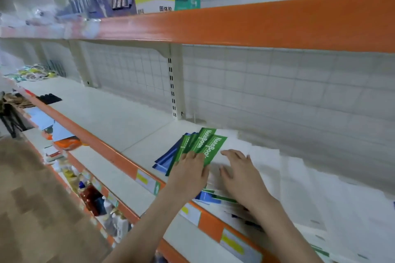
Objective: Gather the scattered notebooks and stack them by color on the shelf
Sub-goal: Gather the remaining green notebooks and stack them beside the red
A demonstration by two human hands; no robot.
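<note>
Your left hand (189, 170) presses flat, fingers straight, on the fanned green notebooks (203, 145); your right hand (239, 168) lies spread beside them. Sweep carelessly and the blue notebooks (165, 159) underneath (near the shelf's orange edge (119, 156)) could slide off.

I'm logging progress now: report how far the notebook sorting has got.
Done: little; green notebooks lie fanned over blue notebooks on the shelf. In hand: left hand presses flat on the green ones; right hand rests on white covers. Left: separate the colors and square each stack.
</note>
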